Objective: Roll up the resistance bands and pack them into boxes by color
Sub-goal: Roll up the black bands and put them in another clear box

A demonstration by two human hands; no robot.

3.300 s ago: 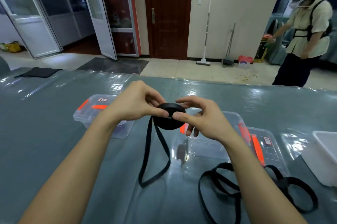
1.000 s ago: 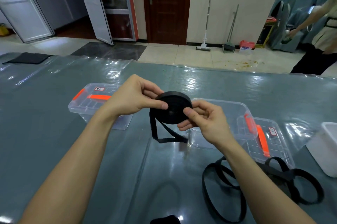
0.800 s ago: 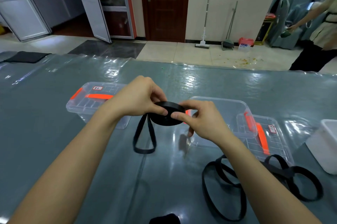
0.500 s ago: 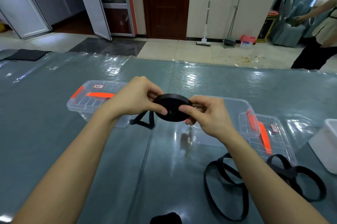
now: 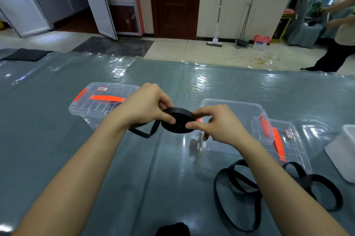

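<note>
Above the grey table I hold a black resistance band wound into a flat roll [image 5: 177, 122]. My left hand [image 5: 146, 108] pinches its left edge, and my right hand [image 5: 217, 124] pinches its right edge. A short unrolled tail [image 5: 146, 132] hangs under my left hand. An open clear box [image 5: 240, 112] stands behind my right hand, with its orange-handled lid [image 5: 282, 139] beside it on the right. A closed clear box with orange latches [image 5: 99, 101] sits to the left. Several loose black bands [image 5: 240, 184] lie on the table at the lower right.
A white container [image 5: 343, 151] stands at the right edge. A dark object [image 5: 172, 229] pokes in at the bottom edge. A black mat [image 5: 25, 54] lies at the far left. Beyond the table, a person [image 5: 340, 30] stands on the tiled floor near brooms [image 5: 244, 24].
The roll has grown as both hands wound it, and the hanging tail has shrunk from a long loop to a short piece under my left hand.
</note>
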